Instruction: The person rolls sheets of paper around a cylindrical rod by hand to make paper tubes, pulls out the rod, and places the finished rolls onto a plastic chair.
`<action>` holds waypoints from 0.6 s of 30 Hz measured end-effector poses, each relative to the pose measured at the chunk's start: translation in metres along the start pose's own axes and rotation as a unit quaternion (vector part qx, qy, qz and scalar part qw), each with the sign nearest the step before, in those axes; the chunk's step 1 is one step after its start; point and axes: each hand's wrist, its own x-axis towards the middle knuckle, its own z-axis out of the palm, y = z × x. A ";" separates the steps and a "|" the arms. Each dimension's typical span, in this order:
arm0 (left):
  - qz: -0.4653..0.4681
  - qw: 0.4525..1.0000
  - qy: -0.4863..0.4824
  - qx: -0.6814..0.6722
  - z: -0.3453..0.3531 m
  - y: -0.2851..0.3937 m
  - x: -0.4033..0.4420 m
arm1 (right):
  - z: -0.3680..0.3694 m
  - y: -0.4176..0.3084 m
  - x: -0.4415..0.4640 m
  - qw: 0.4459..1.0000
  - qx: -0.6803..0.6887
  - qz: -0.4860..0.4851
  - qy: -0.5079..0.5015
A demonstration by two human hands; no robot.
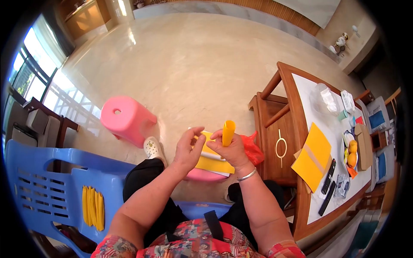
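Observation:
My right hand [234, 152], with a silver bangle at the wrist, holds an upright yellow paper roll [228, 134] between its fingers. To its left, my left hand [188, 148] has its fingers bent but apart, with nothing visible between them. Just beneath both hands, yellow paper sheets [215, 165] and a white strip [211, 156] lie on a pink stool [202, 175] between my knees. The hands partly cover the upper sheet.
At left, several yellow rolls [93, 208] lie on a blue plastic chair [114, 185]. Another pink stool [129, 118] stands ahead. A red plastic bag [253, 149] sits beside a wooden table [301, 215] holding yellow sheets [315, 157], remotes [329, 176] and fruit [352, 159].

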 end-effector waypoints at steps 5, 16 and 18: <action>0.286 0.952 0.080 0.080 -0.033 0.065 -0.003 | 0.003 0.012 0.001 0.996 -0.074 0.028 -0.036; 0.339 0.907 -0.053 0.243 -0.048 0.068 0.002 | 0.009 0.031 0.002 0.994 -0.060 0.020 -0.093; 0.328 0.921 -0.028 0.206 -0.047 0.067 0.002 | 0.008 0.028 0.002 0.991 -0.091 0.022 -0.091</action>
